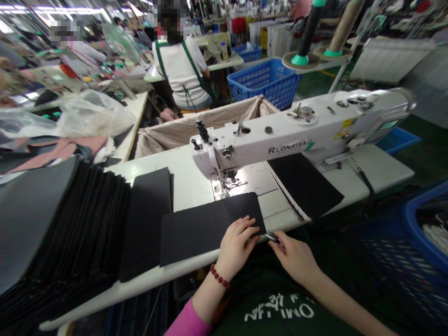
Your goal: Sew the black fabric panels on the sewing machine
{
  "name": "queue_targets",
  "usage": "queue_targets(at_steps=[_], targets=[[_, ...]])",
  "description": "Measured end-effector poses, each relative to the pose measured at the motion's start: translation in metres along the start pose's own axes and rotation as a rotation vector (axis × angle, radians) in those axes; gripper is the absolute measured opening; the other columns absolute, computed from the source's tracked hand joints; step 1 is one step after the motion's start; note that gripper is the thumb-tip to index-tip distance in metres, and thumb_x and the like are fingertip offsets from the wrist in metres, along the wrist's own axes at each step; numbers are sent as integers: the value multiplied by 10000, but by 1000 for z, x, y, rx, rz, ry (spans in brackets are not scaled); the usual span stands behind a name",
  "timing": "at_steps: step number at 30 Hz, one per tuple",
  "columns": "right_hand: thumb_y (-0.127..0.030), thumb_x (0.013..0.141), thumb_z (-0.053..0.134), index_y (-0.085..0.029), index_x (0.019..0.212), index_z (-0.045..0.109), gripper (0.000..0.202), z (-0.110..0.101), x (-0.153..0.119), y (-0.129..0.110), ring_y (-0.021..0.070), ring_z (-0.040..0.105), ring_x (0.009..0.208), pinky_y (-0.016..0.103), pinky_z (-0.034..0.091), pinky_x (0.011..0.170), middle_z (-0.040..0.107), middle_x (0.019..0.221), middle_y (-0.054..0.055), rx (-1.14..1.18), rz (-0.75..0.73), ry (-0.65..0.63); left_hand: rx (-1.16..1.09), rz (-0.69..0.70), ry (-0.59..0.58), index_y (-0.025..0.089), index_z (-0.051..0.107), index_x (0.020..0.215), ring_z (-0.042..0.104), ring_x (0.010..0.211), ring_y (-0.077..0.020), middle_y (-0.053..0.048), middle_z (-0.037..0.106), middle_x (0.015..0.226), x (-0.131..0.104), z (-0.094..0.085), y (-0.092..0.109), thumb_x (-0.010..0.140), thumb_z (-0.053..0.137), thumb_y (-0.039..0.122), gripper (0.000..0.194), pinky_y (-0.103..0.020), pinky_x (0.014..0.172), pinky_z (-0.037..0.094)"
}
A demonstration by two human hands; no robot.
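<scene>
A flat black panel (199,228) lies on the sewing table, just in front of the needle area of a white sewing machine (259,140). My left hand (238,235) rests on the panel's right end, fingers stretched out flat over it and the thumb by its near edge. Closed around small thread snips (272,238), my right hand (294,256) is at the table's front edge. The snips' tips point at the panel's near right corner. Whether they touch it, I cannot tell.
Left stands a thick stack of dark panels (70,224), beside another black panel (147,214). More black pieces (304,182) lie under the machine arm. Blue baskets (264,81) stand behind and at right (402,242). A co-worker (182,70) sits ahead, beyond a beige cloth-lined bin (210,119).
</scene>
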State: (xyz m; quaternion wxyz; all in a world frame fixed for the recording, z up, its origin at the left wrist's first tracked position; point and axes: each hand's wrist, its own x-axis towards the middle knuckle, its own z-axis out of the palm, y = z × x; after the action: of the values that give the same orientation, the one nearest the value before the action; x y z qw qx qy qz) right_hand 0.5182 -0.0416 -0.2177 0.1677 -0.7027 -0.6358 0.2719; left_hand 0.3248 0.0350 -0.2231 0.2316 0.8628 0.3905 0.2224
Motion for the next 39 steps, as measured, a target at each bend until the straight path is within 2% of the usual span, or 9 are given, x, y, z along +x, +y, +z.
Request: queue_targets(at_steps=[3, 8, 10, 13, 17, 23, 31, 39], targets=[[-346, 944, 439, -238, 942, 553, 157, 1, 1, 0, 151, 576, 592, 258, 333, 553, 607, 690, -28, 50, 7, 4, -3, -6, -7, 274, 654, 1074, 490, 1252, -221, -21, 616, 1237, 1, -1, 1, 904, 583, 225, 191, -444, 1070, 389], [-419, 963, 373, -206, 867, 531, 282, 5, 6, -1, 147, 576, 652, 244, 417, 585, 596, 722, -7, 470, 44, -5, -5, -11, -24, 277, 648, 1074, 474, 1254, -217, -10, 607, 1242, 1, -3, 1, 899, 591, 209, 196, -436, 1074, 369], [-424, 962, 369, -201, 853, 533, 297, 5, 6, -1, 147, 581, 675, 240, 431, 593, 604, 742, 1, 523, 44, 2, -6, -14, -31, 277, 639, 1074, 457, 1259, -213, -4, 601, 1239, 2, -4, 2, 895, 596, 194, 202, -426, 1075, 357], [-405, 945, 425, -218, 879, 541, 229, 5, 3, 1, 145, 566, 600, 247, 377, 539, 585, 670, -25, 317, 46, 5, 3, -36, -42, 264, 627, 1053, 480, 1192, -216, -9, 602, 1191, 4, -5, 9, 873, 619, 165, 206, -415, 1034, 373], [-372, 948, 439, -234, 892, 514, 166, 3, -4, 5, 147, 565, 560, 258, 310, 522, 572, 629, -44, 72, 24, 34, 44, -77, -63, 232, 606, 982, 516, 1000, -216, -21, 600, 1009, 9, -2, 21, 869, 625, 181, 125, -401, 914, 407], [-348, 983, 376, -236, 877, 507, 203, -2, -8, 7, 146, 590, 581, 262, 299, 528, 603, 676, -35, 42, -30, 31, 55, -73, -71, 209, 568, 886, 497, 914, -204, -14, 566, 922, 17, 5, 28, 877, 572, 137, 72, -381, 876, 382], [-318, 986, 383, -235, 874, 502, 184, 1, -5, 1, 134, 574, 587, 254, 289, 531, 598, 699, -46, 52, -80, 19, 76, -38, -183, 192, 553, 831, 481, 877, -207, -18, 548, 887, 26, -2, 24, 830, 583, 99, 98, -355, 809, 388], [-323, 985, 386, -228, 862, 496, 190, 2, -2, -1, 131, 564, 588, 251, 281, 530, 606, 712, -35, 39, -88, 19, 89, -35, -209, 191, 544, 829, 476, 873, -203, -15, 540, 886, 28, -3, 22, 831, 576, 108, 90, -356, 812, 385]])
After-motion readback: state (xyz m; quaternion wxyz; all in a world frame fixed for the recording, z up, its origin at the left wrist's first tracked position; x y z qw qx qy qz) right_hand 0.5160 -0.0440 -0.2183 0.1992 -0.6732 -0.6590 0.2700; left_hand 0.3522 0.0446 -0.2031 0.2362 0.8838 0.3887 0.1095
